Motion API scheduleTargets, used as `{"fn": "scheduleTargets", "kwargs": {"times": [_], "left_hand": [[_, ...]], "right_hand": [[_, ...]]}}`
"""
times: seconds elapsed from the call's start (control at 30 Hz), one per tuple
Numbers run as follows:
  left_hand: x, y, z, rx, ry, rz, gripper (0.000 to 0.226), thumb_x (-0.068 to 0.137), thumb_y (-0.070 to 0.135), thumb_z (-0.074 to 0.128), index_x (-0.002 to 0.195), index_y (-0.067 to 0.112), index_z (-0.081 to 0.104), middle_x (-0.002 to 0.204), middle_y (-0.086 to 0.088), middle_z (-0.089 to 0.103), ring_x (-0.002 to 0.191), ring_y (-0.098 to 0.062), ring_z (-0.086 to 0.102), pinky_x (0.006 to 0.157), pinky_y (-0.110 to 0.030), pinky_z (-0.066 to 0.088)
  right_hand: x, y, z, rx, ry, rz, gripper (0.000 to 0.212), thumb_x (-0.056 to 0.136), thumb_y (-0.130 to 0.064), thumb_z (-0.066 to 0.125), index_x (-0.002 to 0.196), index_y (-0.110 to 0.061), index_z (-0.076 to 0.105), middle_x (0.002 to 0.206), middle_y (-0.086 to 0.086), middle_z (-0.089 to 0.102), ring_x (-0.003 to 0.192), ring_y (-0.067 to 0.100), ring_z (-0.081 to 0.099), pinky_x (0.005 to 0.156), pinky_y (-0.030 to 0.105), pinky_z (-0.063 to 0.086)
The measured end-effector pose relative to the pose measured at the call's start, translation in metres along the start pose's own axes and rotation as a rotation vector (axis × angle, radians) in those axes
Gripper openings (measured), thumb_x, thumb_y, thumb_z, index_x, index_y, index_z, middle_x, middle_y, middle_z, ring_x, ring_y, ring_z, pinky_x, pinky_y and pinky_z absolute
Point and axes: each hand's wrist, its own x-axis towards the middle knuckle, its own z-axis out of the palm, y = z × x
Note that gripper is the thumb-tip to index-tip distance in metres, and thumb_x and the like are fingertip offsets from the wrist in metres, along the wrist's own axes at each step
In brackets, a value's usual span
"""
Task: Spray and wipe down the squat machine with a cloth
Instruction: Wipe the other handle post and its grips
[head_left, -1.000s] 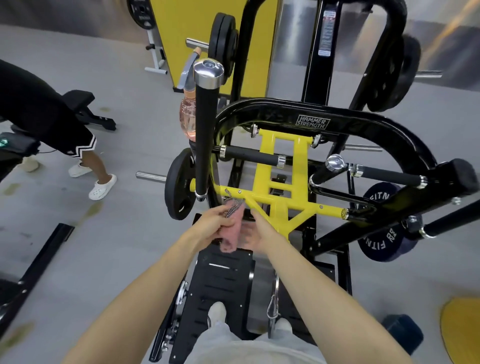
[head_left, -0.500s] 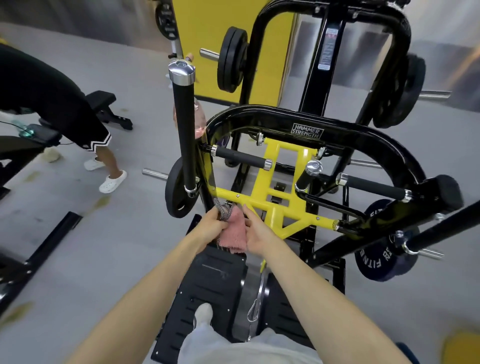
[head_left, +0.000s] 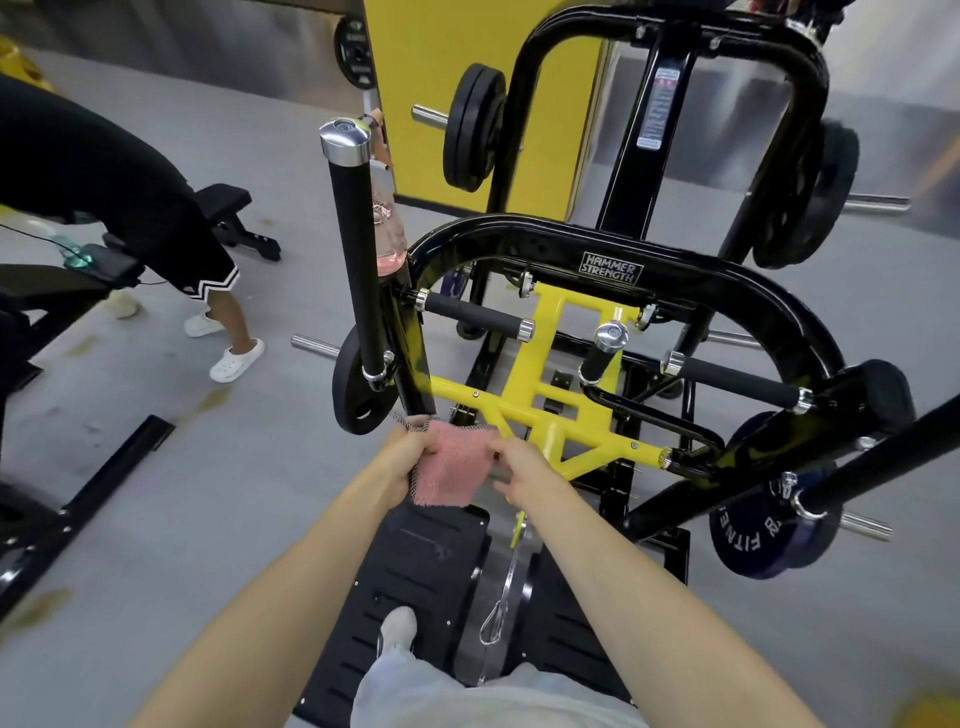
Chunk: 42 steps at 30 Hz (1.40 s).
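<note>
The squat machine (head_left: 613, 244) fills the middle: a black curved frame with a yellow inner frame (head_left: 540, 374) and black padded handles. I stand on its black footplate (head_left: 415, 561). A pink cloth (head_left: 453, 467) with a grey mesh edge hangs between my hands, just below the yellow crossbar. My left hand (head_left: 402, 457) grips its left edge. My right hand (head_left: 522, 467) pinches its right edge. A clear spray bottle of pink liquid (head_left: 388, 223) stands behind the tall upright handle (head_left: 353, 249) at the left.
A person in black shorts and white shoes (head_left: 171, 249) bends over at the left, near a black bench (head_left: 228, 213). Weight plates (head_left: 472, 124) hang on the machine's pegs, and a blue plate (head_left: 763, 525) sits at the right. A yellow panel (head_left: 457, 62) stands behind.
Both hands have spread the cloth wider and moved it slightly left below the yellow crossbar. My view has shifted, so the machine sits lower and further right in frame.
</note>
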Motion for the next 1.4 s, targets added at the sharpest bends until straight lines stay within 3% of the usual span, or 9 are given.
{"fn": "scheduleTargets", "kwargs": {"times": [0.1,0.27,0.47,0.6,0.73,0.87,1.03,1.17,1.4], "left_hand": [[-0.004,0.004,0.01,0.269,-0.097,0.157,0.043,0.082,-0.007,0.051,0.117,0.016,0.057,0.104,-0.009,0.064,0.084,-0.015,0.06,0.075,-0.029,0.051],[-0.016,0.013,0.016,0.433,-0.649,0.034,0.041,0.082,0.026,0.071,0.122,0.02,0.063,0.114,-0.006,0.07,0.109,-0.02,0.065,0.093,-0.033,0.05],[-0.004,0.001,0.002,0.149,0.033,0.089,0.016,0.093,0.032,0.059,0.091,0.016,0.062,0.095,-0.004,0.066,0.099,-0.023,0.059,0.078,-0.03,0.048],[-0.007,-0.02,0.004,0.07,-0.325,-0.129,0.041,0.091,0.054,0.049,0.117,0.023,0.056,0.117,-0.001,0.063,0.11,-0.018,0.057,0.094,-0.04,0.042],[-0.003,-0.023,0.013,-0.007,-0.327,-0.054,0.038,0.092,0.017,0.059,0.128,0.008,0.055,0.105,-0.002,0.071,0.094,-0.019,0.067,0.078,-0.034,0.052],[-0.007,-0.01,0.006,0.081,-0.245,-0.001,0.032,0.09,-0.001,0.057,0.119,0.012,0.061,0.093,0.0,0.071,0.083,-0.015,0.068,0.07,-0.033,0.057],[-0.013,0.003,-0.012,0.036,-0.413,0.076,0.034,0.085,-0.019,0.045,0.097,-0.001,0.071,0.108,-0.021,0.067,0.105,-0.031,0.062,0.099,-0.042,0.046],[-0.014,-0.003,-0.022,0.203,-0.388,0.032,0.045,0.084,-0.018,0.046,0.062,0.011,0.073,0.11,-0.018,0.068,0.101,-0.032,0.061,0.098,-0.044,0.043],[-0.024,-0.001,-0.03,0.269,-0.348,0.073,0.047,0.083,-0.015,0.038,0.062,0.009,0.071,0.106,-0.014,0.067,0.09,-0.024,0.066,0.076,-0.035,0.057]], "right_hand": [[0.002,0.002,-0.006,0.051,-0.077,0.143,0.06,0.092,-0.043,0.057,0.132,-0.001,0.042,0.139,0.022,0.044,0.125,0.037,0.048,0.101,0.048,0.042],[0.004,-0.001,-0.017,0.25,-0.186,0.107,0.048,0.09,-0.052,0.049,0.09,-0.006,0.065,0.071,0.014,0.068,0.063,0.025,0.066,0.063,0.034,0.052],[-0.001,-0.011,-0.027,0.283,-0.189,-0.029,0.016,0.089,-0.007,0.046,0.096,0.0,0.058,0.1,0.016,0.062,0.089,0.031,0.058,0.088,0.045,0.046],[-0.006,-0.014,-0.031,0.297,-0.228,-0.041,0.021,0.087,-0.003,0.039,0.094,0.003,0.058,0.096,0.017,0.063,0.087,0.033,0.058,0.094,0.049,0.043],[-0.005,-0.016,-0.035,0.147,-0.214,-0.038,0.028,0.087,0.008,0.03,0.102,0.005,0.054,0.103,0.018,0.06,0.103,0.039,0.058,0.102,0.051,0.04],[-0.002,-0.017,-0.036,-0.135,-0.161,-0.08,0.044,0.088,0.021,0.029,0.125,0.008,0.049,0.124,0.018,0.056,0.118,0.035,0.053,0.101,0.044,0.044],[-0.007,-0.028,-0.047,-0.086,-0.245,-0.169,0.04,0.085,0.026,0.03,0.09,0.003,0.063,0.098,0.016,0.065,0.089,0.023,0.062,0.066,0.026,0.056],[-0.006,-0.024,-0.051,-0.257,-0.247,-0.126,0.048,0.087,0.023,0.019,0.071,0.001,0.06,0.099,0.016,0.061,0.088,0.023,0.059,0.066,0.03,0.056],[-0.007,-0.017,-0.045,-0.101,-0.354,0.002,0.036,0.087,-0.001,0.026,0.075,0.002,0.059,0.112,0.021,0.061,0.096,0.033,0.06,0.075,0.045,0.053]]}}
